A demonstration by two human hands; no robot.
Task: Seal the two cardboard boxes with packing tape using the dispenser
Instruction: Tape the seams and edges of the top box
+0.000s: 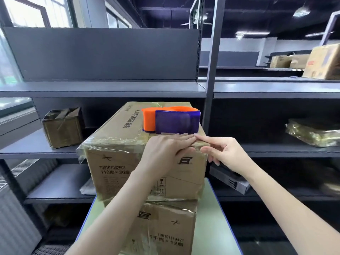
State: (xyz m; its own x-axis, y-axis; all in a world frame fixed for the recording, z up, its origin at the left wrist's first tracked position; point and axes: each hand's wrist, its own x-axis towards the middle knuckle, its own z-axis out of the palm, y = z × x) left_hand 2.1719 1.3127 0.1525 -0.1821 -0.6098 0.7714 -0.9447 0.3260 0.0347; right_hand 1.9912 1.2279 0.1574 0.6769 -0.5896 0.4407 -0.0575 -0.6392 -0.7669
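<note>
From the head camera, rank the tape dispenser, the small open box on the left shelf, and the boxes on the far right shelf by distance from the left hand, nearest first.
1. Tape dispenser, on the top box just beyond the left hand.
2. Small open box, on the left shelf.
3. Boxes on the far right shelf, in the background.

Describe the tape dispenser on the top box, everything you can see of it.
The tape dispenser is plastic: an orange body with a translucent purple guard at the near side. It sits on the lid of the top box, near the front right edge, held by nobody. The left hand and right hand press the box edge just in front of it. Whether they touch it is unclear.
</note>
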